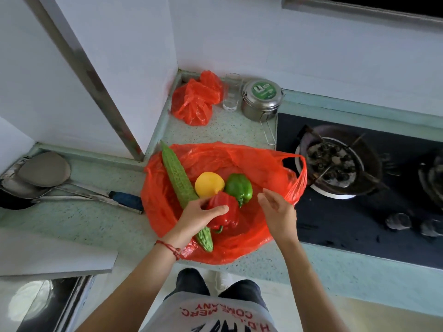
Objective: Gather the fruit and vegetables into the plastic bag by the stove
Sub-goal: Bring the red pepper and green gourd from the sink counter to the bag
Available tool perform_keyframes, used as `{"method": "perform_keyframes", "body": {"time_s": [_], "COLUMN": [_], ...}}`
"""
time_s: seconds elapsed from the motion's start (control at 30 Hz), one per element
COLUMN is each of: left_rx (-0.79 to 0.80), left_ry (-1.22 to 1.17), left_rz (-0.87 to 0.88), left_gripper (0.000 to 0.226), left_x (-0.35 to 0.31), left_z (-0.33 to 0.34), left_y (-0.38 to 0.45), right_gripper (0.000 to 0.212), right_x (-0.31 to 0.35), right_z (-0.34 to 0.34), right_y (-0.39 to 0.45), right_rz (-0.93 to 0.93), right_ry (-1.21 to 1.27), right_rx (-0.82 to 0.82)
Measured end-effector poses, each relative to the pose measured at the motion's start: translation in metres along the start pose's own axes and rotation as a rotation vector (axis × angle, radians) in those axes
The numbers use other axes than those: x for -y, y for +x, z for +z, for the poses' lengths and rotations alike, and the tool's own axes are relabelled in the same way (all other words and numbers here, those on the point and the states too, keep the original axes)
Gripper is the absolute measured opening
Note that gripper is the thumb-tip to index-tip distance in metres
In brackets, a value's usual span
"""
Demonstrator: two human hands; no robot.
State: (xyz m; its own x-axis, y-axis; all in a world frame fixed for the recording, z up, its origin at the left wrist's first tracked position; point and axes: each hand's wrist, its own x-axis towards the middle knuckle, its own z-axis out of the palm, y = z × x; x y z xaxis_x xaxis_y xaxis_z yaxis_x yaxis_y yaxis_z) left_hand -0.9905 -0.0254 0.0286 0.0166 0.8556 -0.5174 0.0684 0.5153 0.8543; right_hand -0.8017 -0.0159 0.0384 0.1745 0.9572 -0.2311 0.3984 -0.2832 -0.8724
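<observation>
A red plastic bag [254,164] lies spread open on the counter just left of the stove. On it rest a long bitter gourd [178,180], a yellow lemon [209,184], a green bell pepper [239,188] and a red bell pepper [226,214]. My left hand [199,215] is over the gourd, its fingers curled round the top of the red pepper. Just right of the peppers, my right hand [278,212] hovers above the bag with relaxed fingers, holding nothing.
A second crumpled red bag [196,99], a glass [231,97] and a steel lunch tin [261,99] stand at the back. The black stove [335,224] with a dirty burner [333,164] is at right. Ladles and a knife [96,195] lie at left.
</observation>
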Motion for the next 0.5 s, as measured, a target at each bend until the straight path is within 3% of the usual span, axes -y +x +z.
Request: {"method": "perform_keyframes", "body": {"time_s": [0.13,0.5], "left_rx": [-0.013,-0.134], "left_ry": [0.068,0.318], "left_rz": [-0.053,0.012], "left_gripper": [0.015,0.038], "left_x": [0.014,0.028], "left_z": [0.015,0.039], "left_y": [0.009,0.021], "right_gripper": [0.036,0.034], "right_x": [-0.007,-0.018], "right_z": [-0.011,-0.022], "right_y": [-0.001,0.001], "right_rz": [0.018,0.006], "right_ry": [0.015,0.042], "right_rx": [-0.024,0.001]}}
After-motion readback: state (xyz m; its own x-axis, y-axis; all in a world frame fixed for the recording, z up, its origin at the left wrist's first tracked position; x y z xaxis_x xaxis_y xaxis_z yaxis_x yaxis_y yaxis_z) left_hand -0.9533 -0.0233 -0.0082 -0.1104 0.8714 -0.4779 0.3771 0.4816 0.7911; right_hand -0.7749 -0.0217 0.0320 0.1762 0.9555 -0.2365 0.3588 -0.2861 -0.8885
